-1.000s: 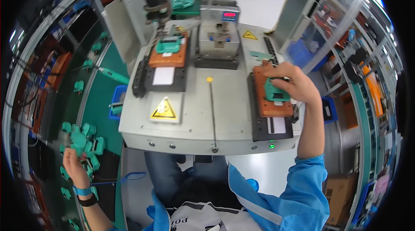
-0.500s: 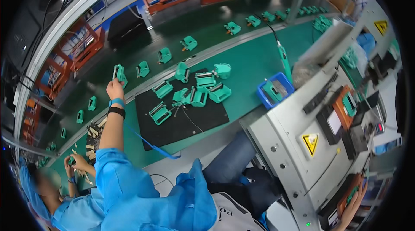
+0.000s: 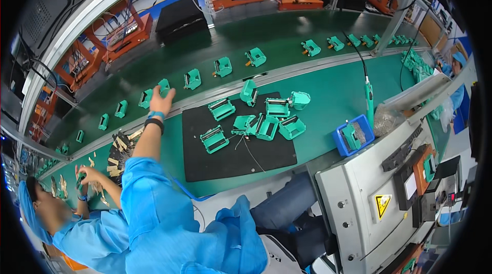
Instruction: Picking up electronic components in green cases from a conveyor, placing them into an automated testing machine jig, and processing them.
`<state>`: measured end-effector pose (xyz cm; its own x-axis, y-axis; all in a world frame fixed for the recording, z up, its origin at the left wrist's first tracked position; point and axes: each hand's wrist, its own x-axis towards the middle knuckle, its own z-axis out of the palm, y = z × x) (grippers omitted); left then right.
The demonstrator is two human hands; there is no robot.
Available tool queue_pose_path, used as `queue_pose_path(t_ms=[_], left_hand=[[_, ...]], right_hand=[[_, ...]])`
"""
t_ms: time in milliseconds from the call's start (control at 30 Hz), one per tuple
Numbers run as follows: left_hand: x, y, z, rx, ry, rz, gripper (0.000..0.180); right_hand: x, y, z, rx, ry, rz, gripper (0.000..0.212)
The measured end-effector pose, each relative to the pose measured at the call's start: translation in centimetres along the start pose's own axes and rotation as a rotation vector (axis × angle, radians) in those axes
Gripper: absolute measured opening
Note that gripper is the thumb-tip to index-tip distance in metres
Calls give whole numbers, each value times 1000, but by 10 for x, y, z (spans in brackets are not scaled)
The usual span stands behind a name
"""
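Observation:
My left hand (image 3: 161,104), with a blue strap and a dark band at its wrist, reaches over the dark green belt (image 3: 215,33). Its thumb and fingers are apart, beside a green plastic housing (image 3: 163,86) standing on the belt. Just left of that is another green housing (image 3: 145,98). Several similar housings, with dark and silvery bars across them, lie on a black mat (image 3: 230,164) to the right of my forearm. At the lower right rim my right hand (image 3: 426,260) shows only dimly, near an orange fixture holding a green part (image 3: 408,266); its fingers cannot be made out.
A blue bin (image 3: 337,143) with a green housing inside stands on the green bench, near a hanging green-handled driver (image 3: 369,97). A grey machine (image 3: 353,197) flanks me on the right. At left, a co-worker's hands (image 3: 87,176) handle a small part beside pale strips (image 3: 120,146).
My left hand has let go of the green housing it held, which now stands on the belt. The view has shifted, so the bench appears further right, and my right hand has dropped toward the rim.

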<state>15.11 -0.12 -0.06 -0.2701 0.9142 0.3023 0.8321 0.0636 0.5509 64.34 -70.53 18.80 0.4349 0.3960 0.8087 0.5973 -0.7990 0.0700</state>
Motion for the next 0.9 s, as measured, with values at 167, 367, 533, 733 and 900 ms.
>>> queue_pose_path(t_ms=[167, 367, 533, 733, 900], left_hand=[[17, 16, 4, -255, -31, -178, 60], [-77, 151, -34, -1041, -266, 246, 29], [-195, 255, -64, -991, -579, 1101, 54], [-359, 322, -81, -1517, -801, 1409, 61], [-427, 332, -93, -1654, -1053, 1446, 66]], right_hand=[[14, -30, -2, 121, 17, -57, 37], [3, -52, 27, 742, 160, 242, 45], [-9, -76, 69, 1167, -211, 86, 56], [-14, -188, 69, 1620, -505, 351, 82], [-53, -136, 58, 1660, -625, 662, 65]])
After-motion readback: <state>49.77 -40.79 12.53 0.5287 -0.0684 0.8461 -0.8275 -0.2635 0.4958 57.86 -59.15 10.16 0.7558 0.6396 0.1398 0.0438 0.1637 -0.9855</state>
